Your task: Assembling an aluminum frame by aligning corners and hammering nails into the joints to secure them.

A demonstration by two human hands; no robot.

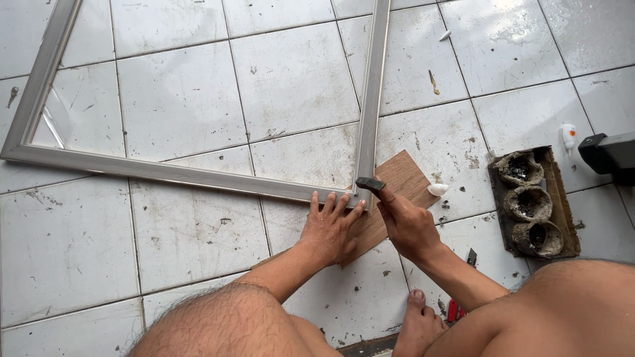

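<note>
White floor tiles [192, 99], glossy and smeared with grey stains, fill the view, and everything lies on them. A metal frame [165, 173] of thin silver-grey profile lies flat on the floor; its near corner rests on a thin brown board [403, 173].

The left hand [329, 228] presses flat on that corner, fingers spread wide, palm on the board and fingertips on the frame's lower rail; its grip is fully open and closes on nothing. Just right of the corner, the right hand [407, 223] is fisted tight round a handle, and a small dark hammer head [369, 184] sits just above the corner joint.

Judged from its look, the frame is light and stiff along each rail but likely to twist across its span, with a smooth and slippery finish and a sharp mitred corner; it seems best held down close to the joint.

Right of the corner and well apart from it stands a dark crusted tray [559, 198] with three round caked cups. A small white chip [438, 189] lies beside the board, and a white tube [568, 135] lies beyond the tray.
</note>
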